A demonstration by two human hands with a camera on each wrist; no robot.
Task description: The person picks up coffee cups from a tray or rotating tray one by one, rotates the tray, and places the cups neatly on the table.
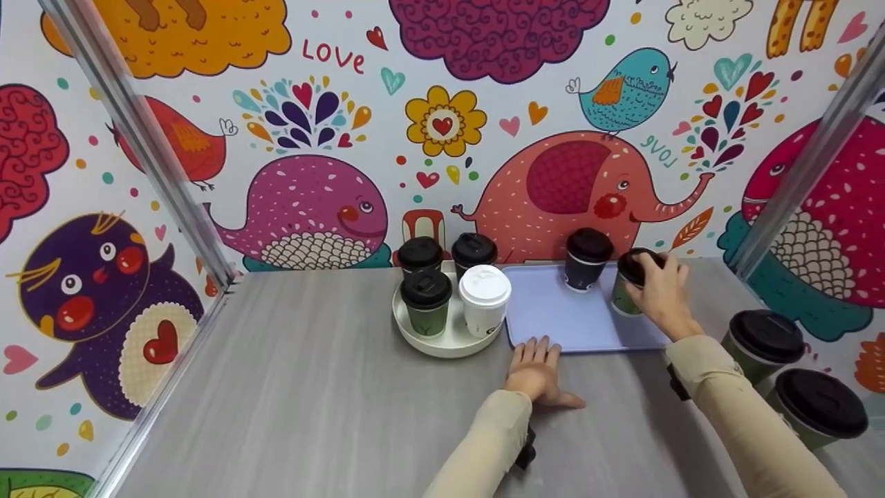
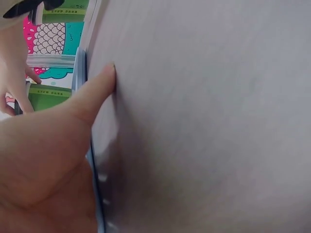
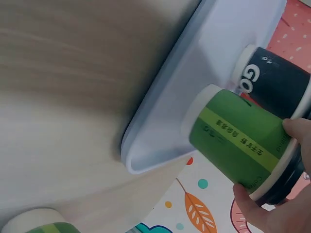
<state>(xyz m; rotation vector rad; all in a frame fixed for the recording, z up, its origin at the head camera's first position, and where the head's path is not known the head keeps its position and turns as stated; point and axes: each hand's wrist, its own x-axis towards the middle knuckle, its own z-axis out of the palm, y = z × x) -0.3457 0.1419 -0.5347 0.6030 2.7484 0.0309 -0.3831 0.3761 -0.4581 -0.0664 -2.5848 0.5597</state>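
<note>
My right hand (image 1: 662, 294) holds a green paper coffee cup (image 3: 238, 141) by its black lid, thumb and fingers spread round the rim. This cup stands upright over the right part of a pale lavender rectangular tray (image 1: 553, 318). Just left of it on the tray is a dark navy paper cup (image 1: 586, 268) with a black lid; white letters show on it in the right wrist view. My left hand (image 1: 536, 377) lies flat with straight fingers, fingertips at the tray's near edge and thumb out along the tabletop. Nothing is in its grasp.
Left of the tray stands a round cream dish (image 1: 448, 351) holding a green cup (image 1: 427, 317), a white cup (image 1: 485, 304) and two black-lidded cups behind. Two green cups (image 1: 767, 346) stand at the right, beside my right forearm. Patterned walls close off the back and sides.
</note>
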